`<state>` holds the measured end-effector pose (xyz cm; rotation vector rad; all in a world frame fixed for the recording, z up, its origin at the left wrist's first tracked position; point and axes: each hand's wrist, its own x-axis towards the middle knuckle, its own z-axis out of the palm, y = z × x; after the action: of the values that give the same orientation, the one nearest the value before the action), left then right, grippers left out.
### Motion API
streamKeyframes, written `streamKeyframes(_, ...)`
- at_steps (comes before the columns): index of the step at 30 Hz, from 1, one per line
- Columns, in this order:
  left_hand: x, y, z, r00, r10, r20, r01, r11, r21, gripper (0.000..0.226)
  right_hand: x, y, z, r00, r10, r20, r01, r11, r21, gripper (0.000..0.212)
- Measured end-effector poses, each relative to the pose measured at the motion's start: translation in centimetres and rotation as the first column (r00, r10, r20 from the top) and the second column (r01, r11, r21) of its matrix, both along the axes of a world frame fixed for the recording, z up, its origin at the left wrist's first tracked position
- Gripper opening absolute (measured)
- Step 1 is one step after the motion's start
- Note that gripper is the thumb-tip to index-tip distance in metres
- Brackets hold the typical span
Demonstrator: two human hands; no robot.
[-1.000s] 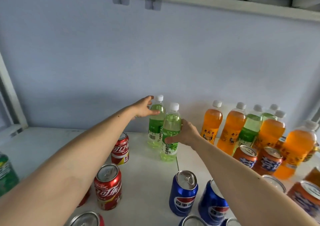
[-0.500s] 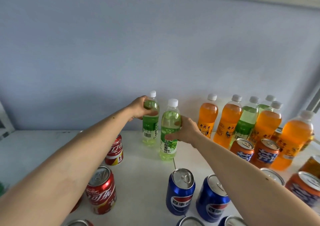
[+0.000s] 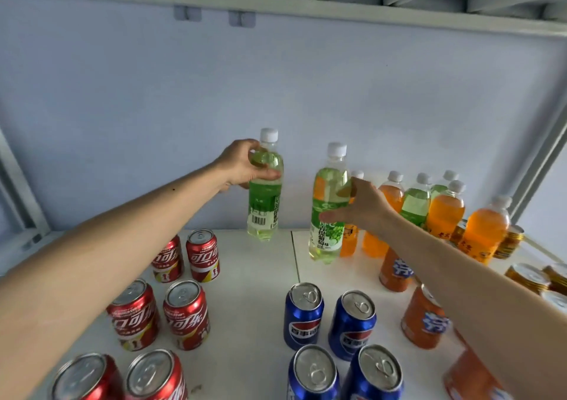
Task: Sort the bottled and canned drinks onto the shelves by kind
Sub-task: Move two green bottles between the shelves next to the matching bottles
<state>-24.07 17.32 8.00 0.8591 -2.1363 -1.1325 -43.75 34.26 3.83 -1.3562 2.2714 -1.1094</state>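
Observation:
My left hand (image 3: 242, 166) grips the shoulder of a green bottle (image 3: 264, 203) with a white cap, held upright just above the white shelf (image 3: 257, 292) near the back wall. My right hand (image 3: 362, 206) grips a second green bottle (image 3: 326, 224), also upright and held over the shelf, a little to the right. Behind my right hand stand orange bottles (image 3: 445, 212) mixed with other green bottles (image 3: 415, 200). Red cola cans (image 3: 187, 313) fill the left front, blue cans (image 3: 303, 313) the middle front, orange cans (image 3: 423, 320) the right.
Gold-topped cans (image 3: 527, 277) lie at the far right edge. The upper shelf's metal frame (image 3: 276, 0) runs overhead. White uprights (image 3: 18, 191) stand at the left and right sides. A seam (image 3: 295, 255) splits the shelf board between the two held bottles.
Both green bottles have been lifted off the shelf and moved apart, the left one up and left. The view has pulled back, showing more cans in front.

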Motion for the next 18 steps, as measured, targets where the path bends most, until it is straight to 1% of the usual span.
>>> streamKeyframes(4, 0.2, 3.5, 3.8, 0.998, -0.069, -0.011, 0.069, 0.997, -0.021, 0.061, 0.4, 4.1, 3.6, 0.999, -0.053, -0.002, 0.053, 0.996, -0.07, 0.052)
streamKeyframes(7, -0.1, 6.2, 5.6, 0.986, -0.166, -0.011, 0.166, 0.986, -0.027, 0.055, 0.5, 7.7, 5.4, 0.995, -0.101, 0.008, 0.101, 0.99, -0.099, 0.047)
streamKeyframes(9, -0.5, 8.1, 6.3, 0.97, -0.241, -0.022, 0.241, 0.97, -0.021, 0.052, 0.7, 10.7, 6.2, 0.988, -0.151, 0.015, 0.152, 0.983, -0.103, 0.052)
streamKeyframes(12, -1.5, 11.3, 7.0, 0.938, -0.344, -0.032, 0.344, 0.939, -0.015, 0.052, 0.5, 15.3, 6.7, 0.976, -0.215, 0.027, 0.217, 0.971, -0.104, 0.067)
streamKeyframes(13, -1.9, 12.6, 7.2, 0.925, -0.378, -0.031, 0.378, 0.926, -0.011, 0.052, 0.4, 17.0, 6.8, 0.971, -0.238, 0.026, 0.24, 0.966, -0.099, 0.066)
streamKeyframes(18, -5.2, 19.5, 7.8, 0.828, -0.558, -0.049, 0.559, 0.829, 0.0, 0.052, 0.1, 25.8, 7.2, 0.946, -0.323, 0.025, 0.323, 0.934, -0.153, 0.043)
